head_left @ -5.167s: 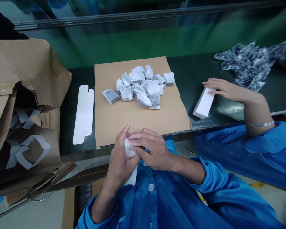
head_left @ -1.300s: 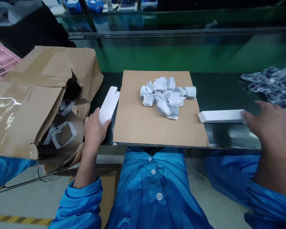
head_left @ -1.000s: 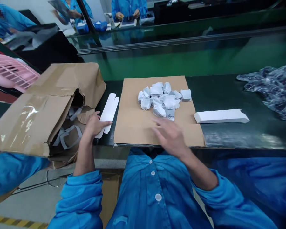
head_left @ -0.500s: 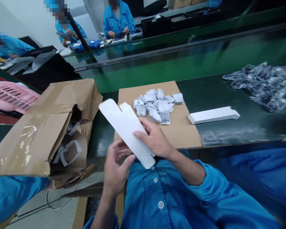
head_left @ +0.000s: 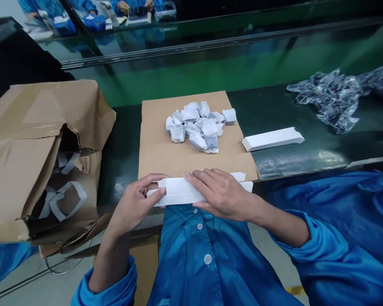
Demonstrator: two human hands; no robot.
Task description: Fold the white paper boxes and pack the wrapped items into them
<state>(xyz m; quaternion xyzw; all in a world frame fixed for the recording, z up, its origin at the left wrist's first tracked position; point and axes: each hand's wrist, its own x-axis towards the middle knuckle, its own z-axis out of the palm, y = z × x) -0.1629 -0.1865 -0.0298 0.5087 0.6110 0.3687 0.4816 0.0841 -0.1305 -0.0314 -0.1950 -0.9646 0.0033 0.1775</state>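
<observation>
A slim white carton (head_left: 180, 192) with end flaps lies crosswise between my hands, just above the near edge of the table. My left hand (head_left: 137, 197) pinches its left end, thumb in front and fingers behind. Across its right half lies my right hand (head_left: 221, 193), fingers together and gripping it; part of the carton is hidden there. Beyond it, a pile of small white wrapped packets (head_left: 199, 123) rests on a flat cardboard sheet (head_left: 169, 159). A second slim white carton (head_left: 272, 139) lies to the right, partly over the sheet's edge.
A torn brown cardboard box (head_left: 25, 140) with white paper strips inside stands at the left. Clear plastic bags (head_left: 335, 100) are heaped on the right of the dark green table (head_left: 325, 157). A person's blue sleeve (head_left: 9, 263) shows at lower left. Co-workers' hands appear behind the partition.
The white carton has turned from a diagonal to a level position and come lower. My left hand has closed on its left end. The view has tipped downward.
</observation>
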